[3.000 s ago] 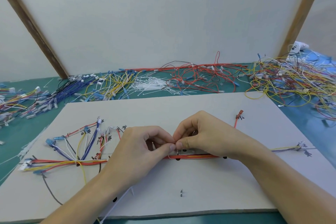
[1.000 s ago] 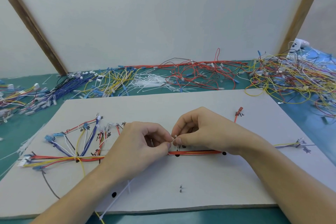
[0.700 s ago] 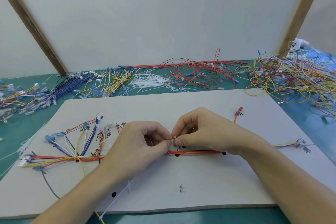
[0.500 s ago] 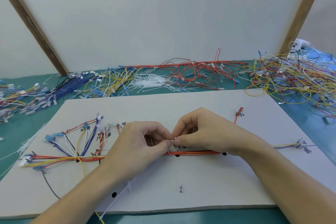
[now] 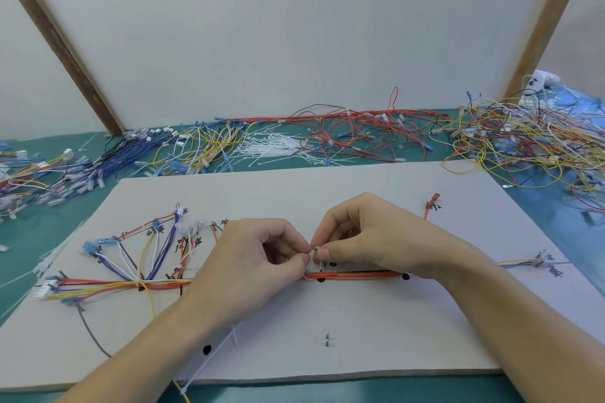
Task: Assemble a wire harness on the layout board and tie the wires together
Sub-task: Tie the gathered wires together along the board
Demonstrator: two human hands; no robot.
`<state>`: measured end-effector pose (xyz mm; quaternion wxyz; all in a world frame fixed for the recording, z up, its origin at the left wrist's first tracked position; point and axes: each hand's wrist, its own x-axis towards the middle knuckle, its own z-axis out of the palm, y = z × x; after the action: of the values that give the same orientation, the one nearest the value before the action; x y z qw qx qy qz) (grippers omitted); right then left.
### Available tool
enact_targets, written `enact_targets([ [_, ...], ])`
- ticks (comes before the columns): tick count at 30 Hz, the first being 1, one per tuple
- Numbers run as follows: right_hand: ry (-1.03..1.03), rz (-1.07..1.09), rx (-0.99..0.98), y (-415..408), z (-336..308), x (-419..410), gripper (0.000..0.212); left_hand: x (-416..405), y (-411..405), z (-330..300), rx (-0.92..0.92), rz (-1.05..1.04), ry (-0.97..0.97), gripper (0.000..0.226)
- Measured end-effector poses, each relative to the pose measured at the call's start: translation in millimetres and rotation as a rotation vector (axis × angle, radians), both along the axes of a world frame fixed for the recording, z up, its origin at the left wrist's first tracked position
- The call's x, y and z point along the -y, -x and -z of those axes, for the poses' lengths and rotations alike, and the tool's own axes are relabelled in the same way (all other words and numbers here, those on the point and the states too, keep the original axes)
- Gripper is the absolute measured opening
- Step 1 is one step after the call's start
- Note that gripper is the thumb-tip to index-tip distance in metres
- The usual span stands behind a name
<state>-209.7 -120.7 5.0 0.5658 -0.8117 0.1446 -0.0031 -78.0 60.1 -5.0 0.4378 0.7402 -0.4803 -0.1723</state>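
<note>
Both hands are meeting fingertip to fingertip over the middle of the pale grey cardboard layout board: the left hand is curling its fingers and pinching one end of a thin white plastic cable tie, while the right hand, also curled, is pinching the other end just beside it. The tie is looping down under the red, orange and yellow wire bundle, which is running straight along the board directly beneath the right hand's palm. The risk, as I judge it, is the tail missing the head's slot or slipping from the fingertips, since the ends are tiny and partly hidden; pulling unevenly could also drag the bundle off its black marks or leave a strand outside the loop. To the left of the left hand the same bundle is fanning into blue, white, red and yellow branches ending in small connectors, already cinched at one junction. A spare white tie is lying under the left wrist.
</note>
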Motion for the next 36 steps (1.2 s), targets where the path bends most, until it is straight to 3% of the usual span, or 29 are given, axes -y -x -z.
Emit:
enact_targets([
  [36, 0.094, 0.028, 0.011, 0.2, -1.9, -4.0, 0.005, -0.7, 1.3, 2.5, 0.018, 0.034, 0.037, 0.020],
])
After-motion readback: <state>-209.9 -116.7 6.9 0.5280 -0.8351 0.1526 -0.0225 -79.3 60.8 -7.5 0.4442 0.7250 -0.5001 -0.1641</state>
